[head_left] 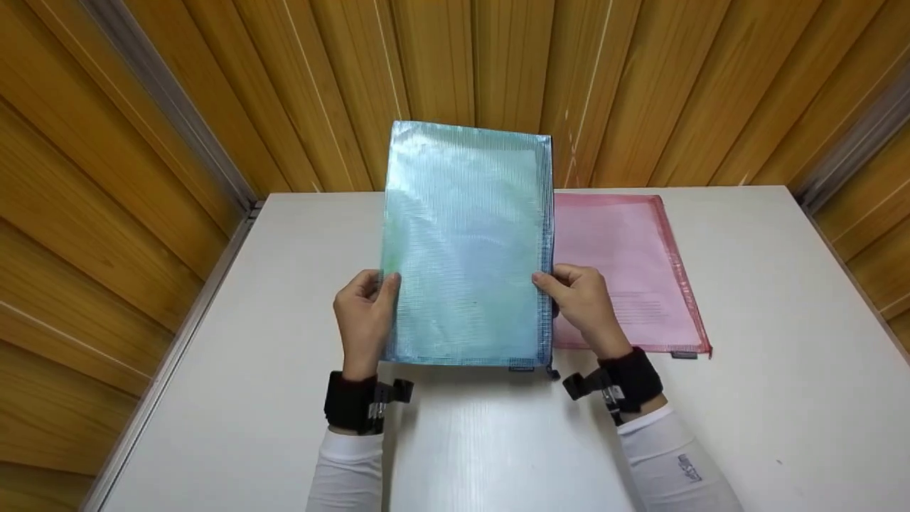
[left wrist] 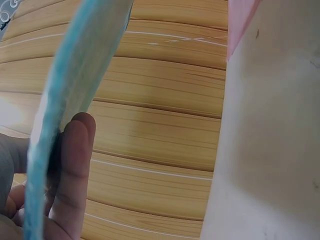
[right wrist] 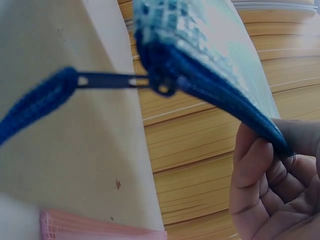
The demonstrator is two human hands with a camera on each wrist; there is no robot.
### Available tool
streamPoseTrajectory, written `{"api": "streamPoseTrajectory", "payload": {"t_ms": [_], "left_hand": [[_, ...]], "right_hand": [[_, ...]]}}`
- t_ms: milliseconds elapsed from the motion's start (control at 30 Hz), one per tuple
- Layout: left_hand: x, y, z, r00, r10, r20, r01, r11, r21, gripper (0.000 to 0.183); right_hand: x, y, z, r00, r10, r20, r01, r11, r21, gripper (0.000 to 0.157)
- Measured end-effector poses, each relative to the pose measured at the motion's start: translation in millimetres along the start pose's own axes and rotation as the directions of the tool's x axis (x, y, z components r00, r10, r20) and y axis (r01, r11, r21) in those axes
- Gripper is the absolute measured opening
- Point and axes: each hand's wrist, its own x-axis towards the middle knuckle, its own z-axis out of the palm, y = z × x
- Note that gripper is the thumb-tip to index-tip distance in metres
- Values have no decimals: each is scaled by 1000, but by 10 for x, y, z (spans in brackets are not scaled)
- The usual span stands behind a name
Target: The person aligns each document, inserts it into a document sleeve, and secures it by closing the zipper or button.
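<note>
A blue mesh zipper pouch (head_left: 466,242) is held up over the table, its broad face toward the head camera. My left hand (head_left: 366,313) pinches its left edge, thumb in front and fingers behind. On the opposite edge, along the dark zipper, my right hand (head_left: 586,306) pinches in the same way. In the right wrist view a blue zipper pull (right wrist: 107,80) with a cord loop hangs from the pouch's corner. Pale sheets show faintly through the mesh. A pink mesh zipper pouch (head_left: 618,270) lies flat on the table, its left part hidden behind the blue one.
The white table (head_left: 234,398) reaches back to a wall of wooden slats (head_left: 512,64). More slatted walls stand at the left and right. Black straps with small cameras are on both wrists, below white sleeves.
</note>
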Motion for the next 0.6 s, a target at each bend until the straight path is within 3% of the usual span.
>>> {"api": "streamPoseTrajectory", "payload": {"t_ms": [267, 600], "left_hand": [[39, -157, 5, 997, -72, -5, 72, 994, 81, 17], [52, -333, -21, 991, -128, 29, 120, 974, 192, 17]], "right_hand": [[67, 106, 103, 1000, 15, -3, -16, 998, -62, 29], [117, 255, 230, 998, 56, -7, -56, 985, -161, 46]]}}
